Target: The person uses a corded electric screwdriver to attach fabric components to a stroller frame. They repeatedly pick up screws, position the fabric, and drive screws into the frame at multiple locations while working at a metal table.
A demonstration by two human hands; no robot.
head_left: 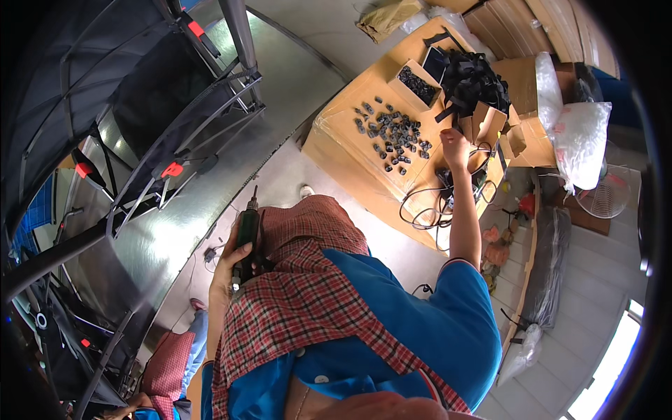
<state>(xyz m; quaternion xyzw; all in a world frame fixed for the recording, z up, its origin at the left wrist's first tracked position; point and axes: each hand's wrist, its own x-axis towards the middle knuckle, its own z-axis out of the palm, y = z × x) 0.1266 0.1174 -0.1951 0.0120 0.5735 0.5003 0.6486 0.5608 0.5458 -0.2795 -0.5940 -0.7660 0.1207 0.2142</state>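
My left hand point(227, 264) is wrapped round a dark green electric screwdriver point(247, 231), held upright beside my apron with its bit pointing away from me. Over the cardboard-topped table point(336, 133), my right hand point(455, 147) reaches out with its fingers curled together. What they hold, if anything, is hidden. Just past those fingertips lie a heap of black straps point(476, 84) and a small open cardboard box point(488, 124). Many small black plastic parts point(395, 133) are spread to the left of that hand, and a carton point(416, 85) holds more small black pieces.
A metal-topped workbench point(280, 77) carries black folding frames point(238, 91) with red clips on my left. Cables point(413, 210) coil at the table's near edge. Plastic bags point(584, 140) and a fan point(603, 189) stand at right. Another person point(168, 364) is at lower left.
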